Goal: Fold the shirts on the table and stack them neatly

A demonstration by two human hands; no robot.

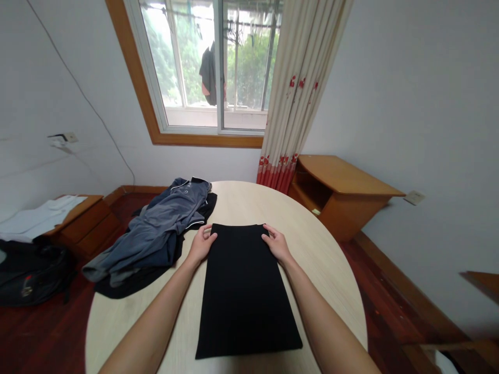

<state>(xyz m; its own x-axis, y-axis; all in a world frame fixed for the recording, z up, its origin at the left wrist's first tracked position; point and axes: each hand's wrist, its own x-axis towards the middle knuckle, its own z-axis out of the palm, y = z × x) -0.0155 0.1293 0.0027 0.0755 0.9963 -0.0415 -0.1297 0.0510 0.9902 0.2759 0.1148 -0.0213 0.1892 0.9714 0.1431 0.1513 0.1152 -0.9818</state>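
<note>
A folded black garment [247, 291] lies flat in a long, smooth rectangle, wider at the near end. My left hand [201, 244] pinches its far left corner between thumb and fingers. At the far right corner, my right hand [276, 242] holds the edge in the same way. The cloth is on a round pale wooden table [323, 291]. Left of my left hand, a heap of clothes is piled loosely, with a grey-blue polo shirt [167, 213] on top. Dark garments beneath the shirt are mostly covered.
The heap's sleeves and hems hang past the table's left edge. Beyond the table stand a brown wooden desk [343, 176] and a floral curtain [300, 88] beside a window [218, 67]. To the left are a low cabinet [93, 226] and a black backpack [31, 272].
</note>
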